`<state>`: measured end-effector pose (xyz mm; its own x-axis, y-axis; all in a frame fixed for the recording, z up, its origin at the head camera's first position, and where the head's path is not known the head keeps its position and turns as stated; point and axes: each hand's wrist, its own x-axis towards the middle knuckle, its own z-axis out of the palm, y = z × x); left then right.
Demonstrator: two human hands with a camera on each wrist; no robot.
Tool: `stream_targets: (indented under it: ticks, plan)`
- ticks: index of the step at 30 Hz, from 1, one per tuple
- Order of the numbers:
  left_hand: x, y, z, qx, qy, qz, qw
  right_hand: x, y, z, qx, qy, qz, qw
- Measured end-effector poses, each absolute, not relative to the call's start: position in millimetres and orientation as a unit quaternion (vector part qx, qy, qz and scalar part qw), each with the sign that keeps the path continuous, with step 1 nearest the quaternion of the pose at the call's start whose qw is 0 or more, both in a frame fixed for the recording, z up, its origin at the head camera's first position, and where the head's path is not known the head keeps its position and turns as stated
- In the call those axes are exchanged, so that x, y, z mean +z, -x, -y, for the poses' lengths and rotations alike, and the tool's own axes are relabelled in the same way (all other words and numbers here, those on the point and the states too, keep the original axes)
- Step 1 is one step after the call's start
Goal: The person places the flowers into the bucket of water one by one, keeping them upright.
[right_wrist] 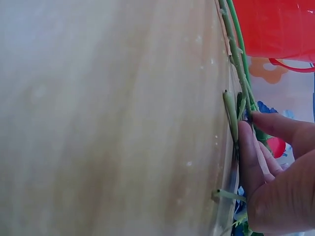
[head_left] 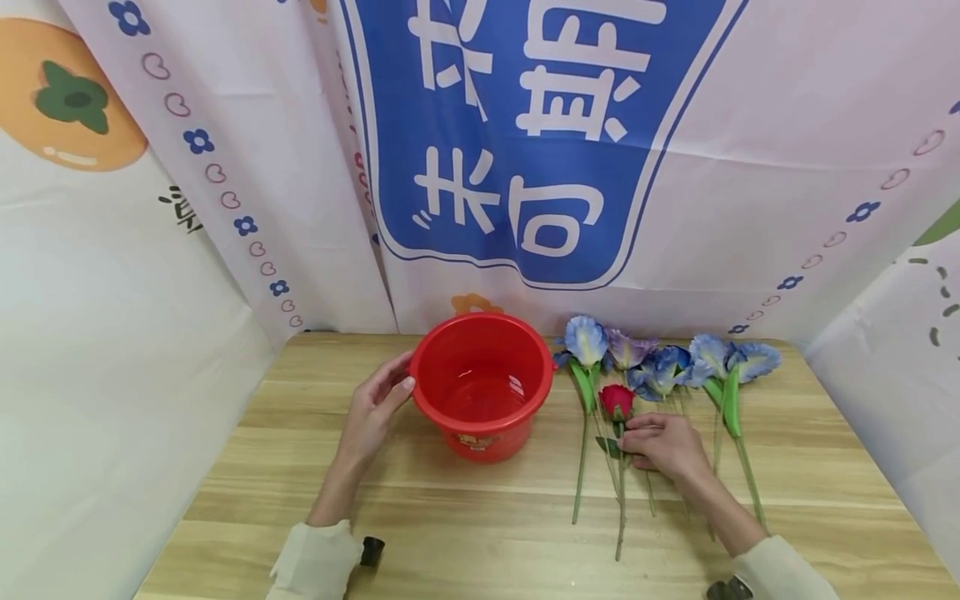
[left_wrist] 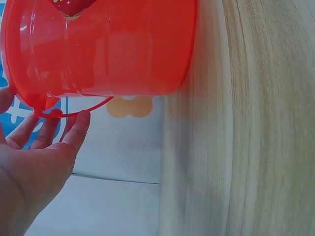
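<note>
Head view: red bucket (head_left: 481,385) stands upright on the wooden table (head_left: 262,467), just left of centre near the back edge. Left hand (head_left: 372,408) rests against its left wall, fingers straight and loosely spread, thumb up by the rim. To the right, a row of blue flowers (head_left: 660,362) lies flat, heads toward the backdrop banner (head_left: 525,133). Among them lies a red rose (head_left: 617,400). Right hand (head_left: 663,446) lies over its stem just below the bloom, fingertips pressed together on the stem.

Left wrist view: bucket (left_wrist: 108,46) fills the top, its thin wire handle (left_wrist: 74,112) hanging down. Left-hand fingers (left_wrist: 78,130) are straight and touch the handle; nothing gripped.

Right wrist view: right hand (right_wrist: 275,182) pinches green stems (right_wrist: 236,59) against the table, thumb above, fingers below. The rose (right_wrist: 276,146) peeks out behind the fingers; bucket (right_wrist: 280,27) sits beyond.
</note>
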<state>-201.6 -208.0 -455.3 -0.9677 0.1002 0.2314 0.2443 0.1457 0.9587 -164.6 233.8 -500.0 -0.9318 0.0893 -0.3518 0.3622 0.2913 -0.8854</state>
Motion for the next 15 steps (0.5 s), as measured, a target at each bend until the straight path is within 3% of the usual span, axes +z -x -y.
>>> stream_targets:
  ticks: [15]
  plan:
    - [-459.5, 201.1, 203.5, -0.651, 0.109, 0.749, 0.054, -480.7, 156.7, -248.2, -0.629, -0.117, -0.759, 0.121]
